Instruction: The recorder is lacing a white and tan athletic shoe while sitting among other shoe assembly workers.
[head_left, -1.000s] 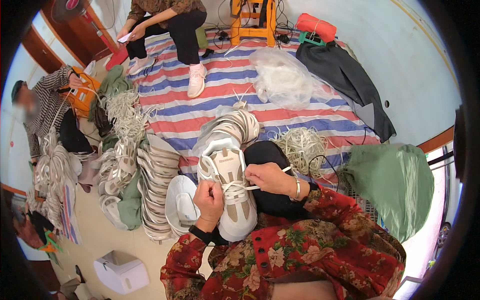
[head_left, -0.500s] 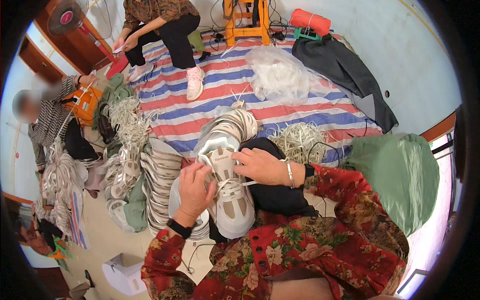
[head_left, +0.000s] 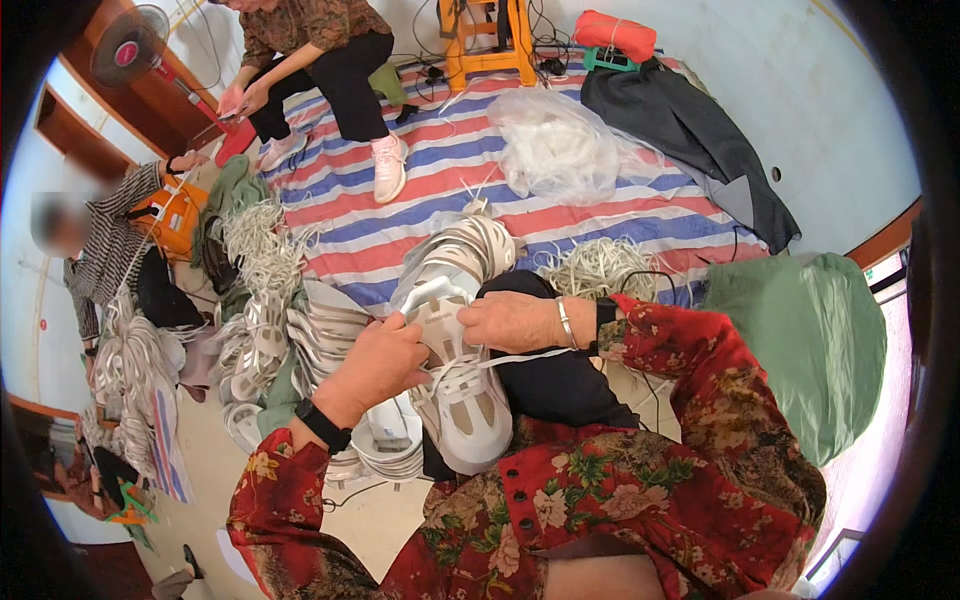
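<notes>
A beige and white sneaker (head_left: 470, 425) rests with its toe toward me, between my hands and against the dark-trousered leg. My left hand (head_left: 380, 362) pinches the left edge of its opening beside the tongue (head_left: 442, 332). On the opposite edge, my right hand (head_left: 515, 322) has its fingers curled and closed at the upper eyelets. Whether a lace end is also pinched there is hidden. A white lace (head_left: 530, 358) runs out from the eyelets to the right, below my right hand. Behind the sneaker's heel lies a row of nested similar shoes (head_left: 478, 245).
More stacked shoe uppers (head_left: 325, 325) lie left of my hands. A pile of white laces (head_left: 610, 268) sits on the striped sheet (head_left: 420, 185). A green bag (head_left: 800, 350) stands at right. One person (head_left: 330, 70) sits at the back, another in striped clothing (head_left: 125, 220) at left.
My left hand has moved up from beside the laces and closed on the edge of the sneaker's opening. My right hand's fingers have curled in, and a lace now stretches to the right.
</notes>
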